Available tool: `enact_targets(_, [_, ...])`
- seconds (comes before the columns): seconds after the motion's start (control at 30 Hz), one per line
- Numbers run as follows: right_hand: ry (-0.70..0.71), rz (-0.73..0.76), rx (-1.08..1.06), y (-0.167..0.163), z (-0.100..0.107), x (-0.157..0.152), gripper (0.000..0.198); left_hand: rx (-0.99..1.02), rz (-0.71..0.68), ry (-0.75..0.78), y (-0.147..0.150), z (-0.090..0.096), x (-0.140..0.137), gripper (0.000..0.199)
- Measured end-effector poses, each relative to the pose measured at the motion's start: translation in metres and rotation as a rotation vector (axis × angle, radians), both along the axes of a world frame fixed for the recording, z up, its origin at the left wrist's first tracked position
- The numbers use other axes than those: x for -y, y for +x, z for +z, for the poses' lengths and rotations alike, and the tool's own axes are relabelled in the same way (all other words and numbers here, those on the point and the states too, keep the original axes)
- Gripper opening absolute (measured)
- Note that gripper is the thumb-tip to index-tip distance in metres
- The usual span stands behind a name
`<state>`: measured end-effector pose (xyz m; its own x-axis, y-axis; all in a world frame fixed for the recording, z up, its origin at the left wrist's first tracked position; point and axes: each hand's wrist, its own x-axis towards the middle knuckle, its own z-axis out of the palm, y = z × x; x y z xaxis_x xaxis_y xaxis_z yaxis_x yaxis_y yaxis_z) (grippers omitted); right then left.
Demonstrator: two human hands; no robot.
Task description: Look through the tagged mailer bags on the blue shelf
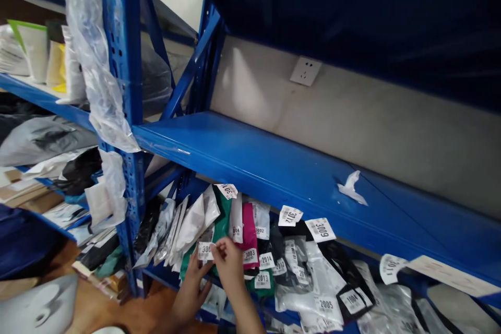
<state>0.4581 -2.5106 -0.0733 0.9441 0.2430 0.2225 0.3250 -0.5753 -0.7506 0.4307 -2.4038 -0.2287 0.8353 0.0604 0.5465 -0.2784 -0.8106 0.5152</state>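
1. Both hands meet at one small white tag [205,250] on a green bag [219,229] in the lower blue shelf [274,167].
2. Right hand [230,266] pinches the tag; left hand [193,284] steadies it underneath.
3. Paper looks thin, light and easy to tear, so hold its edge.

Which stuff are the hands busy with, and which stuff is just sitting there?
Busy with:
left hand
right hand
white number label
green parcel

Just sitting there:
pink parcel
label 3009
wall socket
blue shelf
yellow packet
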Motion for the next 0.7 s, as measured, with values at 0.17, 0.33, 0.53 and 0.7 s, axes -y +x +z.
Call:
enact_targets(0.17, [-0.424, -0.077, -0.153, 0.036, -0.025, -0.013, 0.009, 0.047, 0.024, -0.151, -0.009, 0.006, -0.001, 0.035])
enact_targets(0.33, [-0.53, -0.191, -0.205, 0.041, -0.026, -0.006, 0.033, 0.158, -0.132, 0.12, 0.02, 0.005, 0.004, 0.059])
enact_targets(0.53, [-0.009, -0.406, 0.046, 0.023, 0.011, 0.063, 0.013, 0.281, -0.12, 0.294, 0.026, -0.007, -0.011, 0.05])
enact_targets(0.7, [1.075, -0.535, 0.415, -0.008, 0.087, 0.101, 0.048, 0.367, -0.119, 0.273, -0.002, 0.004, -0.017, 0.037])
